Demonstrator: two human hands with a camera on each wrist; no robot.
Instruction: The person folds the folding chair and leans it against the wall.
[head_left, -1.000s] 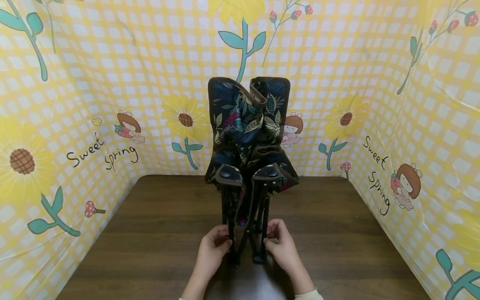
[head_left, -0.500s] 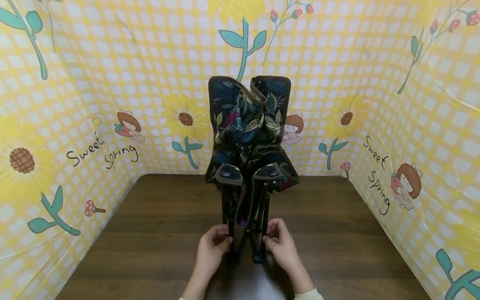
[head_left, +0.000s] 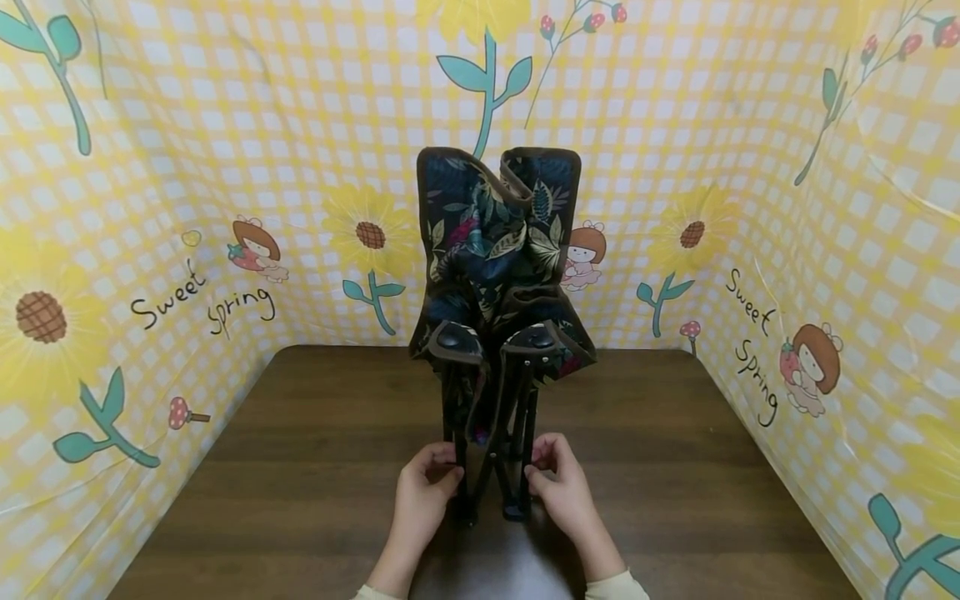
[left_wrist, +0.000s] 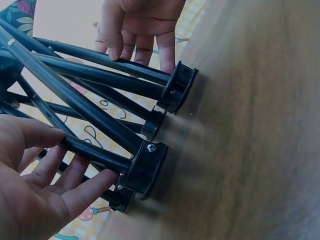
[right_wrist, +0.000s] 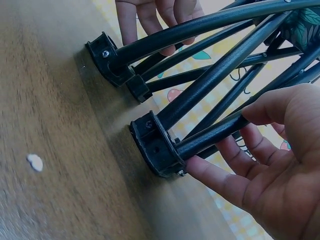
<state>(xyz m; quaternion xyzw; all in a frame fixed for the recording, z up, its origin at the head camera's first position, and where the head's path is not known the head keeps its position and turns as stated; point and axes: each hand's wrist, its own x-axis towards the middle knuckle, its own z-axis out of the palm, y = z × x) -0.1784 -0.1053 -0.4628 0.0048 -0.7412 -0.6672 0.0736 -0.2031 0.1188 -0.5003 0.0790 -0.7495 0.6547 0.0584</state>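
A small folding camp chair (head_left: 487, 242) stands folded together on the table in the head view, its dark leaf-print fabric bunched above crossed black tube legs. Low on the left side, my left hand (head_left: 422, 492) pinches a leg between thumb and fingers. My right hand (head_left: 564, 487) does the same on the right side. Up close in the left wrist view, the left thumb lies on a black tube (left_wrist: 95, 152) just above its plastic foot (left_wrist: 145, 170). The right wrist view has the right thumb and fingers about a leg tube (right_wrist: 212, 135) near another foot (right_wrist: 157, 145).
The brown wooden table (head_left: 315, 467) runs back to a yellow checked cloth (head_left: 337, 125) with flower prints, which hangs behind and on both sides. A small white fleck (right_wrist: 34, 162) shows on the wood in the right wrist view.
The head view has shifted very slightly, so everything appears a little higher. Both hands keep their hold on the chair legs, and the chair stands as before.
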